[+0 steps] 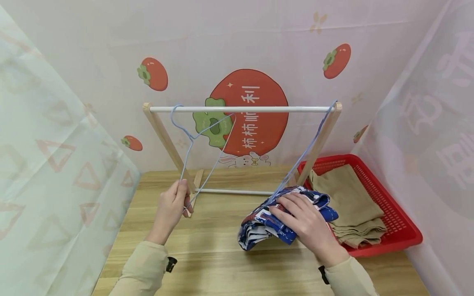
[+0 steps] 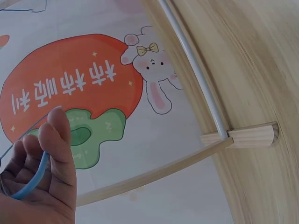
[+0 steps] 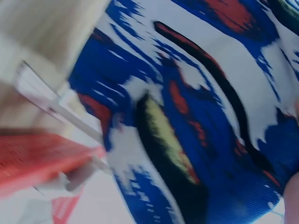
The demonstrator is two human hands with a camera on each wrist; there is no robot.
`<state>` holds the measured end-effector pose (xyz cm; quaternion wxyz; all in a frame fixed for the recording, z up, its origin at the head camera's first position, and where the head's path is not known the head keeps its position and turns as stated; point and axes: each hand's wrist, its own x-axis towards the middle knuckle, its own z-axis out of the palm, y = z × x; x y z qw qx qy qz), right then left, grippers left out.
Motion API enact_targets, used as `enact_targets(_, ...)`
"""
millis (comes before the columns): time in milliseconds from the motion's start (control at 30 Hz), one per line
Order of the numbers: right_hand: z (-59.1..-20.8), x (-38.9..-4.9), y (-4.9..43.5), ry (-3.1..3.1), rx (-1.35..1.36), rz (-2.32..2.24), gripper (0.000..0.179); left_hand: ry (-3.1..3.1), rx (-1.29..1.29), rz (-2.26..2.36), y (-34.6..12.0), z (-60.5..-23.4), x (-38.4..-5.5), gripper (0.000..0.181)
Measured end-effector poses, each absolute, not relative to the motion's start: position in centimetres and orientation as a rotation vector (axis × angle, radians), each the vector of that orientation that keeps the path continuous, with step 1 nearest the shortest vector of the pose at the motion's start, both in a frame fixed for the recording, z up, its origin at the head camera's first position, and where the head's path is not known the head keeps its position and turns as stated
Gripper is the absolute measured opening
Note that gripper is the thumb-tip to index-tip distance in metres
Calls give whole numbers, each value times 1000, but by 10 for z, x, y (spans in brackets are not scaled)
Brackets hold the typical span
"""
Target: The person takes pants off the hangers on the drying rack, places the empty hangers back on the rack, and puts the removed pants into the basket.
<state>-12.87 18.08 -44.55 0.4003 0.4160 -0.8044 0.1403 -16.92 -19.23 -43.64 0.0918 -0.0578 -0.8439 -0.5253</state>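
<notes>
My left hand (image 1: 172,207) grips a light blue wire hanger (image 1: 191,138) by its lower corner. Its hook is at the white rail (image 1: 237,109); I cannot tell whether it hangs there. In the left wrist view, the blue wire (image 2: 36,179) crosses the curled fingers (image 2: 58,140). My right hand (image 1: 305,224) holds a folded cloth garment (image 1: 255,230) patterned in blue, white and red, fingers on top, thumb hidden. The same patterned garment (image 3: 205,116) fills most of the right wrist view. More blue hangers (image 1: 310,144) hang at the rail's right end, their lower part reaching the garment.
The rail belongs to a wooden rack (image 1: 163,133) with a lower white bar (image 1: 233,191), standing on a wood-grain table (image 1: 207,263). At right, a red plastic basket (image 1: 401,218) contains folded khaki cloth (image 1: 349,193). Printed sheets (image 1: 296,37) enclose the table at the back and sides.
</notes>
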Motion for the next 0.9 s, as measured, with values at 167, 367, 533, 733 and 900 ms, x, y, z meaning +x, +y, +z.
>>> enact_targets(167,-435,-129,191,-2145,1056,328,43,-2501,-153,-1607,-193,-435,-168,47)
enact_targets(367,-427,-127,203,-2171,1024,302,46,-2506,-151,-1630,-194,-434,-166,45)
enact_targets(533,-421,-128,210,-2062,978,313,38,-2510,-155,-1617,-200,-438,-164,38)
enact_targets(733,-414,-124,219,-2045,940,304,37,-2513,-160,-1570,-205,-444,-159,33)
enact_targets(900,-407,-117,224,-2069,927,292,41,-2506,-114,-1635,-209,-452,-153,33)
